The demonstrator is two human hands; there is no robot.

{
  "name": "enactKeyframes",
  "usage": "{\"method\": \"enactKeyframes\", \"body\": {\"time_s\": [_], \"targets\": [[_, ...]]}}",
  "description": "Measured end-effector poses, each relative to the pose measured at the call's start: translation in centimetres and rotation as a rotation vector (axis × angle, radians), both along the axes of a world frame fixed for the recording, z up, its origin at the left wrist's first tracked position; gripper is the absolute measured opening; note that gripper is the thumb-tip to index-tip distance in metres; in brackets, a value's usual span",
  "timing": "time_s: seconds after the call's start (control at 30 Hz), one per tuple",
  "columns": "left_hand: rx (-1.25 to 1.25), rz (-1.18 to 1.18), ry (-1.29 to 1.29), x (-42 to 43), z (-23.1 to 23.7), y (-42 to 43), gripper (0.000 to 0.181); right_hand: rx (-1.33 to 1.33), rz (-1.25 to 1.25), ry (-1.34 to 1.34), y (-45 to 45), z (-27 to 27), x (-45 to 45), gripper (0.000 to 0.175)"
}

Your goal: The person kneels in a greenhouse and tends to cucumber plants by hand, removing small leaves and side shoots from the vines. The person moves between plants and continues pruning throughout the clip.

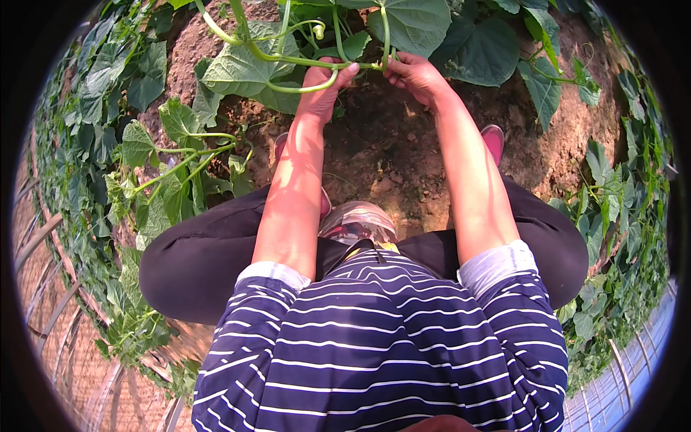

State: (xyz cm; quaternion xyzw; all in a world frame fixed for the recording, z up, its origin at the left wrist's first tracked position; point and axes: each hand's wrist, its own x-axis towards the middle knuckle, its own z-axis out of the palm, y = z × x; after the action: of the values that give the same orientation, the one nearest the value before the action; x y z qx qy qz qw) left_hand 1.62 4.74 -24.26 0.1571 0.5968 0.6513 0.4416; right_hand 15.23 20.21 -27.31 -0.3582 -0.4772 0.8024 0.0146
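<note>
A green vine stem [302, 61] runs across in front of me, with broad lobed leaves hanging from it. My left hand [322, 92] grips this stem, the thumb lying along it close to a curved leaf stalk [302, 89]. Just to the right, my right hand [414, 75] pinches the stem near a joint, where an upright stalk [385, 32] rises to a large leaf [418, 24]. The right fingertips are partly hidden behind the stem and stalk. A thin tendril with a small pale green tip [318, 31] curls above the left hand.
Brown soil [378, 140] lies between my feet, with a pink shoe [492, 141] on the right. A leafy shoot [183, 162] stands near my left knee. Dense vines [642, 178] line both sides. Curved frame bars [40, 240] show at the lower left.
</note>
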Motion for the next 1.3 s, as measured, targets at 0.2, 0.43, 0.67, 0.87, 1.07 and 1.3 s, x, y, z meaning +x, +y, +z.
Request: {"method": "enactKeyframes", "body": {"time_s": [0.2,0.43,0.67,0.87,1.07,1.3], "targets": [[0.041,-0.031,-0.069,-0.6,0.1,-0.2,0.027,0.084,0.387,-0.131,1.6,2.7,-1.6,0.024],[0.058,0.006,-0.098,-0.3,0.0,0.0,0.026,0.427,0.536,-0.294,1.4,5.6,-3.7,0.015],[0.041,-0.02,-0.043,-0.5,-0.3,-0.1,0.03,0.278,0.334,-0.195,1.8,3.2,-2.6,0.015],[0.02,0.02,-0.041,-0.8,-0.6,-0.2,0.032,0.135,0.249,-0.093,1.8,2.4,-1.6,0.017],[-0.024,-0.043,-0.019,-1.1,-0.5,-0.1,0.026,0.226,0.203,-0.037,2.0,2.8,-1.4,0.015],[-0.067,0.012,0.046,0.4,0.3,1.3,0.029,0.327,0.611,-0.366,-0.7,6.4,0.9,0.011]]}}
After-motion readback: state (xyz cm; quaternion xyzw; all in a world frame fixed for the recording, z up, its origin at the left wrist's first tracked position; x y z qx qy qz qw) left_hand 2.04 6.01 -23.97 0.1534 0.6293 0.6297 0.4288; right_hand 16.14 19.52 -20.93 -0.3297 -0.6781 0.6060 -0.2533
